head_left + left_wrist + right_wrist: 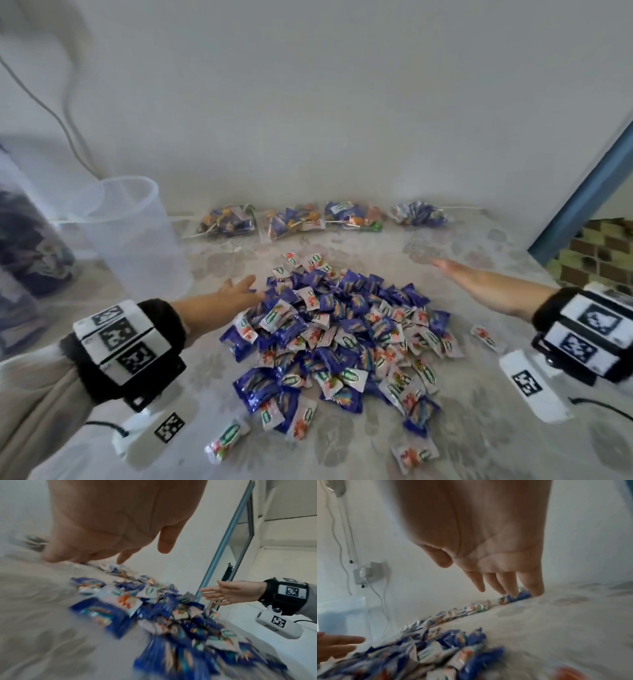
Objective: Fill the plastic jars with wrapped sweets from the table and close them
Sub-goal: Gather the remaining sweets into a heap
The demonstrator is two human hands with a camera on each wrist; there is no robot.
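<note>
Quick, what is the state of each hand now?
Left hand: open, holding nothing, at the sweets pile.
Right hand: open, holding nothing.

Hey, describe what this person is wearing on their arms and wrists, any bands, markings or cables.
Both hands are bare: left hand, right hand. Each wrist carries a black fuzzy band with white blocks printed with black square code markers. Below each wrist hangs a white box with another code marker and a thin black cable. The left arm has a light beige sleeve.
</note>
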